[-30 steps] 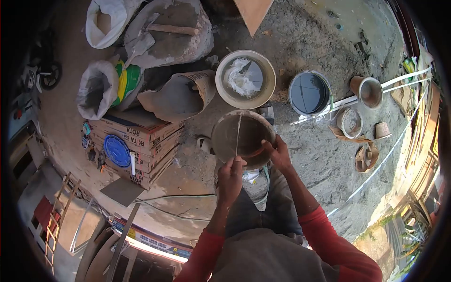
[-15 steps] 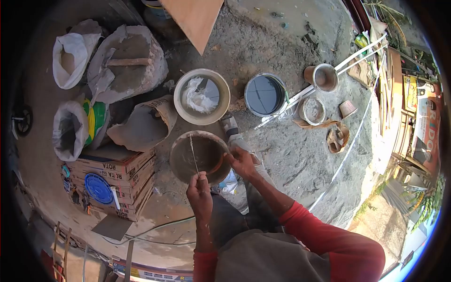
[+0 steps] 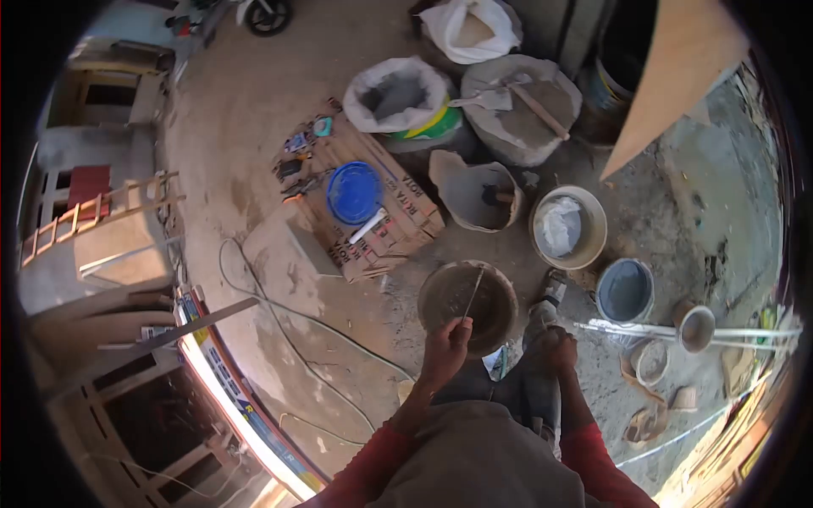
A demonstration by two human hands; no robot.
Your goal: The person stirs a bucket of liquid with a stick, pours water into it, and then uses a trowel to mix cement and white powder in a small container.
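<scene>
My left hand (image 3: 448,349) is closed around the lower end of a thin, pale stick-like tool (image 3: 474,294). Its far end reaches over a round brown basin (image 3: 424,298) that stands on the ground in front of me. Some dull, wet-looking material coats the basin's inside. Off to the right of the basin, my right hand (image 3: 559,350) is curled shut beside my right leg. Whatever it may hold is hidden.
Ahead right stand a tub with white material (image 3: 603,233) and a bucket of grey liquid (image 3: 649,292). Open sacks (image 3: 360,114) are beyond. Flattened cartons (image 3: 411,224) carry a blue lid (image 3: 355,193). A hose (image 3: 330,328) crosses the ground at left; white pipes (image 3: 732,332) lie at right.
The view has swung left. My right hand has left the basin's right rim and is now by my leg, curled. My left hand still holds the thin tool over the basin.
</scene>
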